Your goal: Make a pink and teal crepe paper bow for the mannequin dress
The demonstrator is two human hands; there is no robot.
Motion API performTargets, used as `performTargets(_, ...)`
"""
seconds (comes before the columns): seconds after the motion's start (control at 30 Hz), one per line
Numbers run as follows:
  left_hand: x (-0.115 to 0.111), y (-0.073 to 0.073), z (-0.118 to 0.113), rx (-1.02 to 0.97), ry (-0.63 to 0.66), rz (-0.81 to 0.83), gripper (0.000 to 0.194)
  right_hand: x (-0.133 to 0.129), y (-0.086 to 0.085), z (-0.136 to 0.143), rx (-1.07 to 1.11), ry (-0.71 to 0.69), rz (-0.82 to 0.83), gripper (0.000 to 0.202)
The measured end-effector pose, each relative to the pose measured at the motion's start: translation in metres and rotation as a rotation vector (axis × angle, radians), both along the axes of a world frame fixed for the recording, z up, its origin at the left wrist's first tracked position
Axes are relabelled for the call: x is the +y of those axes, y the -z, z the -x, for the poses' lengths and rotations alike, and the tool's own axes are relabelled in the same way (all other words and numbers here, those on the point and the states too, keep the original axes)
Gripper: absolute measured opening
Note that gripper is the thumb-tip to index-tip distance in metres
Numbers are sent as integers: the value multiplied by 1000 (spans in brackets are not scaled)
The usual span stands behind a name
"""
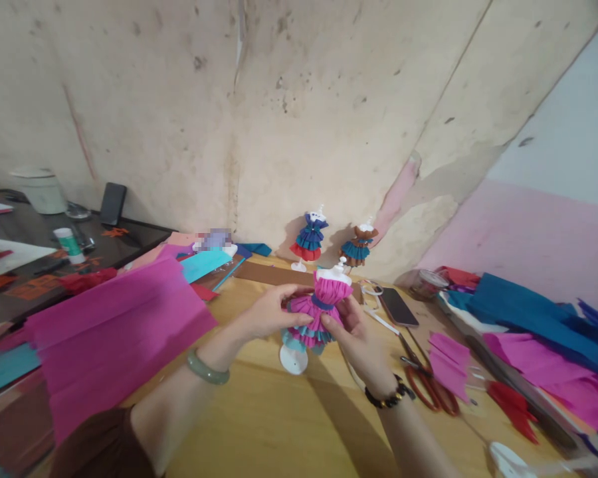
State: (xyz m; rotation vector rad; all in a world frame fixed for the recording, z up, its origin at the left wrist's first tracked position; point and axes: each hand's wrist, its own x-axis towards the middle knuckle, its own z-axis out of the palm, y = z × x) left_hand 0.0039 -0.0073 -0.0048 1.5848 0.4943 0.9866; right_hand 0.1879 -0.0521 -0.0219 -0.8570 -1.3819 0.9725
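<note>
Between my two hands is a small white dress form wearing a paper dress [323, 300], with magenta ruffles, a blue waistband and a light blue lower tier. It leans, and its round white base [294, 359] shows below the skirt. My left hand [274, 312] grips the skirt from the left, thumb in front and fingers behind. From the right my right hand [353, 332] closes on the skirt, its thumb pressed to the front; most of its fingers are hidden behind the dress.
Two more dressed forms, one blue and red [309, 238], one brown and teal [357, 248], stand by the wall. Orange-handled scissors [426, 385], a phone [398, 307] and magenta scraps lie at right. A large magenta sheet [124, 332] covers the left side. A glue stick [68, 245] stands beyond.
</note>
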Motion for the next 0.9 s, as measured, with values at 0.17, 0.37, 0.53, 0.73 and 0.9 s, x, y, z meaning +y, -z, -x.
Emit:
performTargets(0.17,-3,-2,-3,-30,-56,115,47,1,-1,1,-19,4,-16,51)
performTargets(0.37,-3,4,-10,-41,-149,144,45,2,2,3,-27,6,-23,42)
performTargets(0.53,-3,4,-9,-63,-160,193,42,-1,-2,-3,-86,-33,-14,53)
performTargets(0.73,-2,5,-7,-87,-151,213,42,-1,-42,-15,-80,31,-31,65)
performTargets(0.9,-2,4,-7,-92,-126,207,42,8,-89,-12,-236,165,-130,36)
